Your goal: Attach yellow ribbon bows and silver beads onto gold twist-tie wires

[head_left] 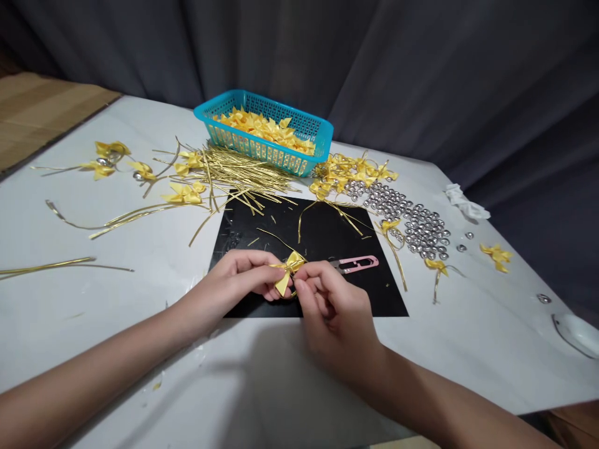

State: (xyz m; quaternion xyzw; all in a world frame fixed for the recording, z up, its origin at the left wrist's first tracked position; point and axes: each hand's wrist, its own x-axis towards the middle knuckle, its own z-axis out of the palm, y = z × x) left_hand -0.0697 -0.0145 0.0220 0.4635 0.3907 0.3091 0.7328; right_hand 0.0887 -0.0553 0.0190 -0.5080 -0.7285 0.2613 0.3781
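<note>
Over the black mat (262,231), a yellow ribbon bow (291,267) is held between both hands, with a thin gold cord running out behind it. My left hand (248,274) is closed, pinching the bow from the left. From the right, my right hand (332,305) pinches at the bow's edge, where a bit of gold cord shows below; exactly what its fingertips grip is partly hidden. Pink-handled thread snips (360,265) lie on the mat just beyond my right hand.
A teal basket (266,149) of yellow bows stands at the back. Before it lies a heap of gold cords (238,171). Silver beads or bells (421,224) spread at right, near finished-looking bows (350,168). A crumpled white tissue (467,202) and a white object (578,333) lie farther right.
</note>
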